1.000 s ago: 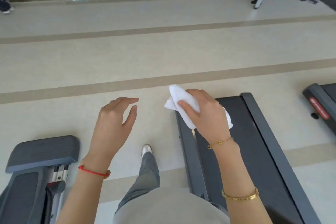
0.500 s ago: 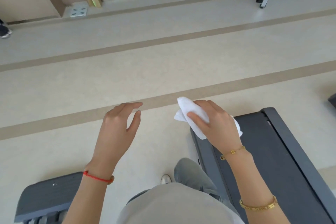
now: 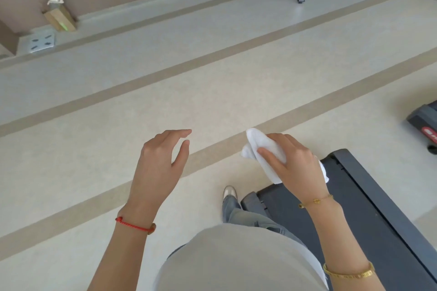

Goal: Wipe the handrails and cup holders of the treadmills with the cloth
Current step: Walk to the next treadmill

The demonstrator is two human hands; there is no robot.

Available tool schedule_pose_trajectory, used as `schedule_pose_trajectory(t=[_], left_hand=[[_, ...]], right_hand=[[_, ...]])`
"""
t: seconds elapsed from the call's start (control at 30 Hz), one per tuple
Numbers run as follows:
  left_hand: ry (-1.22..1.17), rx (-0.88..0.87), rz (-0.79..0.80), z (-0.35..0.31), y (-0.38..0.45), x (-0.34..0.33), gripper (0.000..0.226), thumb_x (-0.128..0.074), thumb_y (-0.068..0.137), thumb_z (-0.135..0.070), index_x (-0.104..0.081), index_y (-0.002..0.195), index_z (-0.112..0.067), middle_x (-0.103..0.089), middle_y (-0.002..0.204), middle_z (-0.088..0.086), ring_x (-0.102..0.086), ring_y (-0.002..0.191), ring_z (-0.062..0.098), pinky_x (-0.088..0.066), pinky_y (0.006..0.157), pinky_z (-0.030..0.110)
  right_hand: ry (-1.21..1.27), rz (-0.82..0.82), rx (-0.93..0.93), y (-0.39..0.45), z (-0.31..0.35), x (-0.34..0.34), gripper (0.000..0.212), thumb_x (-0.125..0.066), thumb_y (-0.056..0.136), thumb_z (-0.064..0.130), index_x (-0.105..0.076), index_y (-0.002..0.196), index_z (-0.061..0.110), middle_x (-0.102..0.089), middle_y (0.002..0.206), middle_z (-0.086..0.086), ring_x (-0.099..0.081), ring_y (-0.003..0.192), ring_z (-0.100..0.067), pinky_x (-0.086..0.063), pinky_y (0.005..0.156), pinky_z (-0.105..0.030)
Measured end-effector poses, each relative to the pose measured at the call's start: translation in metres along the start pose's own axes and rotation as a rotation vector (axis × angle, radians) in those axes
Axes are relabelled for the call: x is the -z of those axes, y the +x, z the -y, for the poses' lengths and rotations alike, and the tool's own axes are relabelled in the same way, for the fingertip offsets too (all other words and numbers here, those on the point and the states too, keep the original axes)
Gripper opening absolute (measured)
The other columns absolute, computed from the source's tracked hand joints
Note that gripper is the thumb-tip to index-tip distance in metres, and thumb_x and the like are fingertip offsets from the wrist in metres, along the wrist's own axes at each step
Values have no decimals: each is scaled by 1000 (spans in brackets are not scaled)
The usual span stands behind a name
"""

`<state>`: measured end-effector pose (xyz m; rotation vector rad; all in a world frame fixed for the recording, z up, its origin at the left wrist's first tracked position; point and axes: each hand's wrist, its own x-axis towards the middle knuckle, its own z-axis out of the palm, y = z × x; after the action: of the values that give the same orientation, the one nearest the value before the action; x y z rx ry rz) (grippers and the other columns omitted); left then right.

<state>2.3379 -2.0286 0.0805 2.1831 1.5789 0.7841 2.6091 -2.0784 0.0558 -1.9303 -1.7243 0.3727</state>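
2 hands (image 3: pixel 163 163), 1 cloth (image 3: pixel 264 149), 2 treadmills (image 3: pixel 369 215), 3 bracelets (image 3: pixel 134 225).

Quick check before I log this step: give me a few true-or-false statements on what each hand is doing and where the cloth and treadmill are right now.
1. The right hand grips the crumpled white cloth. True.
2. The left hand rests on a handrail. False: it hangs free over the beige floor, holding nothing.
3. The dark grey treadmill deck lies below the right arm. True.
4. The cloth is pressed against a cup holder. False: no cup holder is in view.
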Motion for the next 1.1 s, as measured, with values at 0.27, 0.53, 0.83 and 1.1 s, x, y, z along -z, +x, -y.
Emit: schedule_pose_trajectory(t=[0.27,0.53,0.83,1.1], left_hand=[[-50,-112,40,-10,185,-40,28,-49,99,-26,-67,120,-19,-68,116,-7,-63,107,13,-49,97,40],[-95,-242,185,-25,338,-108,25,-53,99,-21,-67,120,-17,-68,117,-6,-63,108,13,-48,98,33],[-175,-448,320,-71,532,-205,24,-53,99,-19,-67,119,-17,-68,115,-7,-62,108,11,-46,98,31],[-236,-708,507,-149,662,-292,28,-49,98,-26,-67,117,-18,-68,114,-8,-63,107,13,-49,95,42]], right_hand=[[-15,-78,-100,151,-36,28,24,-55,92,47,-61,106,29,-62,94,12,-58,75,-11,-36,57,-11],[-2,-200,-231,249,-89,36,26,-51,91,52,-59,108,34,-61,94,14,-59,76,-11,-48,61,-29],[-30,-347,-452,379,-163,57,26,-53,90,51,-60,109,34,-61,97,14,-59,80,-11,-47,63,-29],[-48,-506,-658,447,-222,99,32,-52,90,52,-60,111,30,-61,99,14,-50,75,-4,-38,63,-25]])
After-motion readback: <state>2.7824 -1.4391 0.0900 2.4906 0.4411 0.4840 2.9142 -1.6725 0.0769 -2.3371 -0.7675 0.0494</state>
